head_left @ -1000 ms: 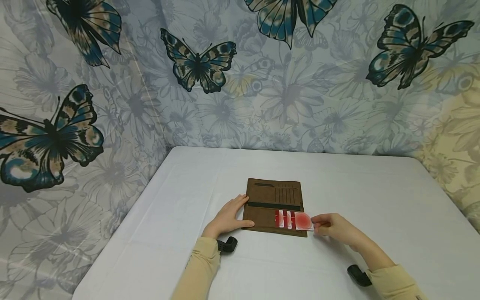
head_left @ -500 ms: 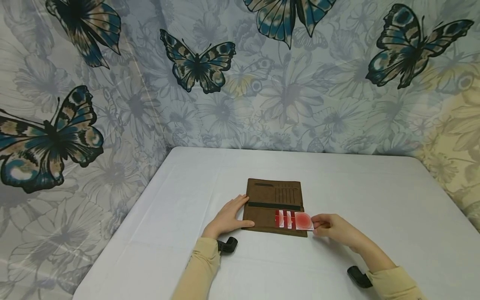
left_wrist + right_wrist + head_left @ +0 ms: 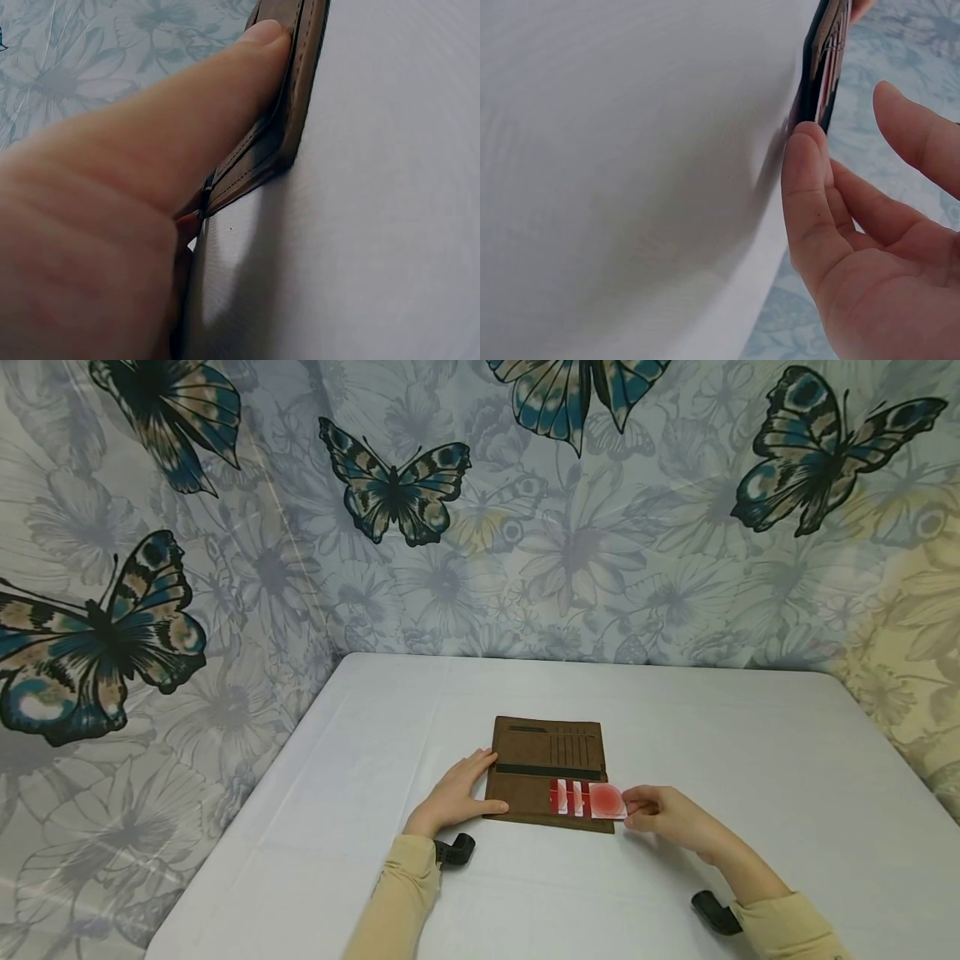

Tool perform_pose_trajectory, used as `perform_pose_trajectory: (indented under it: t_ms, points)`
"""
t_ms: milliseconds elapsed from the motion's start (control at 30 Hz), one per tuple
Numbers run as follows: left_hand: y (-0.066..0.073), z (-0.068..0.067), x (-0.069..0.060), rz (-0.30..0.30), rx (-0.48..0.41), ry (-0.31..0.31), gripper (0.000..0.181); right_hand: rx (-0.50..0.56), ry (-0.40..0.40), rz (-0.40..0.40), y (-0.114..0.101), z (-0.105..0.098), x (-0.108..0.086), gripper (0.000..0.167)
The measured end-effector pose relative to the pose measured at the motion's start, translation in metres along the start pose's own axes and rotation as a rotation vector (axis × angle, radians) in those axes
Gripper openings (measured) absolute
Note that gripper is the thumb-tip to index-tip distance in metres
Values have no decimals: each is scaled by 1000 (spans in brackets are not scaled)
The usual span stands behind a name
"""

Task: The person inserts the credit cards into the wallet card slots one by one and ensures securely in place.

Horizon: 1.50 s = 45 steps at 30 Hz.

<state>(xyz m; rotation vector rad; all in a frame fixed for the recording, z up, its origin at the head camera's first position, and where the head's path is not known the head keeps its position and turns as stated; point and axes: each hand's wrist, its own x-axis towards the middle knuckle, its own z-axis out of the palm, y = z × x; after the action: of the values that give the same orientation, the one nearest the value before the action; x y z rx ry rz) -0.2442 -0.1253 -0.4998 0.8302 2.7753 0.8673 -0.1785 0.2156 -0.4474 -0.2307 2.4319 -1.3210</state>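
An open brown wallet (image 3: pixel 525 743) lies flat on the white table, card slots on its far half and a dark band across its middle. Red-and-white cards (image 3: pixel 573 798) sit overlapped in the near half, and the rightmost card (image 3: pixel 606 802) sticks out past the right edge. My left hand (image 3: pixel 453 793) rests at the wallet's left side, its thumb (image 3: pixel 262 34) lying straight on the near half and its fingertips at the edge. My right hand (image 3: pixel 671 814) pinches the outer end of the rightmost card between thumb (image 3: pixel 804 165) and fingers.
The white table (image 3: pixel 300 860) extends around the wallet on all sides. A wall covering (image 3: pixel 585 552) with flowers and butterflies stands behind and to the left. Black wrist cameras sit on the left wrist (image 3: pixel 456 850) and right wrist (image 3: pixel 716 912).
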Motion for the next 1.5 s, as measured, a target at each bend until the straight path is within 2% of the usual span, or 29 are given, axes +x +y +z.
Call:
perform_pose_trajectory:
  t_ms: [967,1500]
  points:
    - [1,-1,0,-8,-13,3,86,32,-15,9,-5,3,1,48]
    - [-1,1,1,3,-11,16,87,54,-20,-17,-8,7,3,47]
